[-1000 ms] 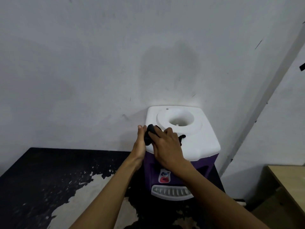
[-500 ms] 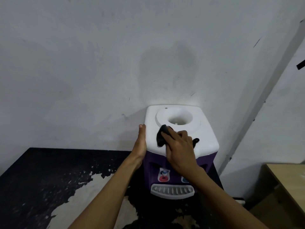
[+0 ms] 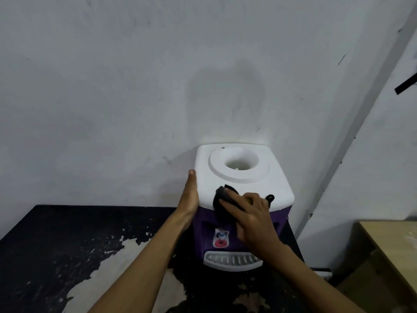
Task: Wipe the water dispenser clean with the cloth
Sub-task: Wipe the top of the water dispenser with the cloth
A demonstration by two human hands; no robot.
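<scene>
A compact water dispenser (image 3: 279, 188), white plastic top with a round open well over a purple body, is seen standing upright. A crumpled black cloth (image 3: 221, 197) is draped over its front top edge.

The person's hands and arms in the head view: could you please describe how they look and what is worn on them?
Both are bare. The left hand and left forearm show no glove, sleeve, watch or band. The same goes for the right hand and right forearm. A small yellowish spot at the right knuckles is too blurred to name.
</scene>
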